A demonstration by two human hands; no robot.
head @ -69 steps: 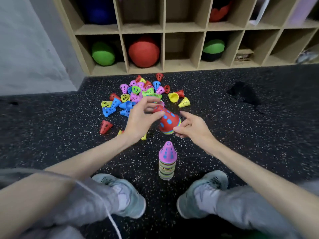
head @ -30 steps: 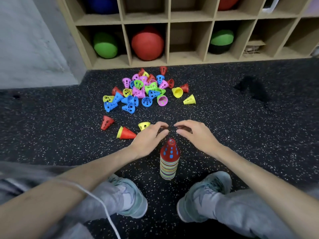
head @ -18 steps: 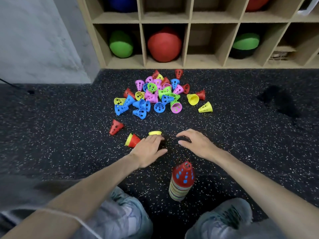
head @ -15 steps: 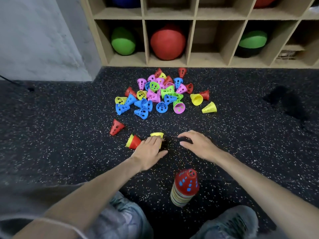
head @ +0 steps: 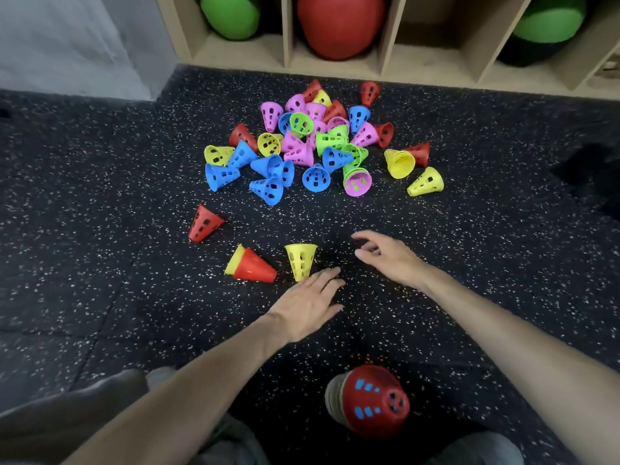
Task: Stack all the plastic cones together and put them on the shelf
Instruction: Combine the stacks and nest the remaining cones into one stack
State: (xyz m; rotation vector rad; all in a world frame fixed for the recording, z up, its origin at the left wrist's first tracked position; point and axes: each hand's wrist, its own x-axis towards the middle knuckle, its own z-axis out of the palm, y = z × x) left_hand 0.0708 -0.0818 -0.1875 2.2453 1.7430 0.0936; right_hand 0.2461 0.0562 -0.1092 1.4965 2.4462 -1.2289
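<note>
A tall stack of cones topped by a red one stands on the floor between my feet. A pile of loose coloured cones lies farther off, near the wooden shelf. Closer lie a red cone, a red cone with a yellow one nested inside, and a yellow cone standing wide end up. My left hand reaches forward with straight fingers, its tips just below the yellow cone, holding nothing. My right hand hovers to the right with loosely curled fingers, empty.
The shelf's lower compartments hold a green ball, a red ball and a green-and-black ball. A grey wall stands at the left. My shoes and grey trouser legs flank the stack.
The red-topped cones went onto the stack and both hands let go. The camera has leaned forward over the floor. Both empty hands have reached out toward the near yellow cone.
</note>
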